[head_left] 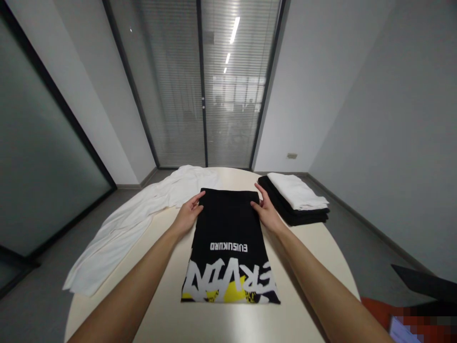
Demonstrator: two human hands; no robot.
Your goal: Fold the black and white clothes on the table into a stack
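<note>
A black T-shirt (228,219), folded into a long rectangle, lies in front of me with white lettering and a yellow and white print on its near part. The lettering is upside down from my side. At its far left corner, my left hand (186,218) holds the edge between thumb and fingers. My right hand (267,214) grips the far right corner, thumb on top of the cloth and index finger stretched past the edge. The fingers under the cloth are hidden.
The round pale table (235,324) bears a spread white garment (121,238) on the left, hanging toward its edge. Folded black clothes (303,219) lie stacked at the right, a folded white one (296,190) on top. Something orange (378,309) stands at lower right.
</note>
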